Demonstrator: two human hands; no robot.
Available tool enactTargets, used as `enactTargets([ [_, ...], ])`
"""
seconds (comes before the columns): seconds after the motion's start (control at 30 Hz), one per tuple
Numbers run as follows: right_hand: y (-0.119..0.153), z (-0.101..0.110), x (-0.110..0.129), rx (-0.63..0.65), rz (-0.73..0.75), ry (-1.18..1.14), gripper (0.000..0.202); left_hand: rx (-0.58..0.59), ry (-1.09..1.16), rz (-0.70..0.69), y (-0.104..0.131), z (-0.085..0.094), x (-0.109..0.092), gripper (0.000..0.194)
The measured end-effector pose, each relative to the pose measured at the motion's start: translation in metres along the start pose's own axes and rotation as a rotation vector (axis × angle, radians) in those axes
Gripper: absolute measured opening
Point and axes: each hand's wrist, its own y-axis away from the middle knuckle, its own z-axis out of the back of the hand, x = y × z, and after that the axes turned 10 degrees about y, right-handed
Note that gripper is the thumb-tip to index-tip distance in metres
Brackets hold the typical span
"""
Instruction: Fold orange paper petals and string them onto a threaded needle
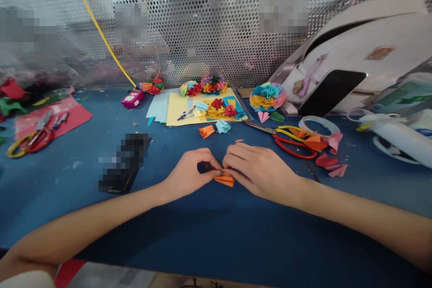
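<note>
Bare blue tabletop [216,243] lies open nearest the person; scissors [293,140] and backpack [364,49] obstruct right.

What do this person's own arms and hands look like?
The left hand and right hand are bare: no gloves, rings or watch show. Both forearms are uncovered. A pale sleeve edge shows by the left elbow; no right sleeve is in view. The left thumbnail looks greyish, perhaps polished.

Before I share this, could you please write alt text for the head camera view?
Two bare hands, left and right, pinch folded orange paper over a blue table. Beyond lie colorful paper flowers, scissors and a backpack.
</note>
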Motion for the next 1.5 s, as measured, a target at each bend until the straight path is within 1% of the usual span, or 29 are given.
enactTargets([
  [0.13,0.0000,0.0007,-0.0002,0.008,0.012,0.008,0.027,-0.005,0.018,0.014,0.0021,-0.0018,-0.0004,0.010],
  [0.2,-0.0003,0.0011,-0.0004,-0.011,0.026,0.032,0.025,-0.015,0.024,0.006,0.0026,-0.0019,-0.0007,0.009],
  [0.3,-0.0013,0.0005,-0.0003,-0.098,0.104,0.160,0.023,-0.016,0.053,0.008,0.0018,-0.0008,-0.0004,0.009],
  [0.37,-0.0020,-0.0008,-0.0001,-0.170,0.185,0.272,0.022,0.000,0.076,0.038,0.0007,0.0004,0.0010,0.011],
  [0.43,-0.0023,-0.0023,-0.0003,-0.209,0.225,0.324,0.021,0.024,0.094,0.074,-0.0005,0.0015,0.0029,0.011],
  [0.53,-0.0018,-0.0036,-0.0011,-0.180,0.184,0.291,0.020,0.030,0.076,0.071,-0.0013,0.0025,0.0053,0.011],
  [0.77,0.0000,-0.0042,0.0011,-0.063,0.051,0.186,0.025,0.014,-0.047,-0.035,-0.0009,0.0017,0.0047,0.010],
  [0.9,0.0001,-0.0040,0.0028,-0.033,0.032,0.126,0.023,0.007,-0.071,-0.074,-0.0014,0.0010,0.0038,0.012],
  [1.1,-0.0002,-0.0016,0.0025,-0.047,0.030,0.123,0.022,-0.013,-0.006,-0.098,-0.0004,0.0007,0.0064,0.010],
  [1.27,-0.0004,-0.0006,0.0010,-0.090,0.061,0.144,0.022,-0.016,-0.001,-0.149,0.0002,0.0008,0.0059,0.008],
  [1.37,-0.0007,-0.0005,0.0010,-0.123,0.107,0.171,0.023,0.010,-0.029,-0.166,0.0004,0.0019,0.0043,0.011],
  [1.5,-0.0014,0.0004,0.0012,-0.173,0.187,0.184,0.028,0.082,-0.012,-0.132,0.0001,0.0043,0.0036,0.011],
])
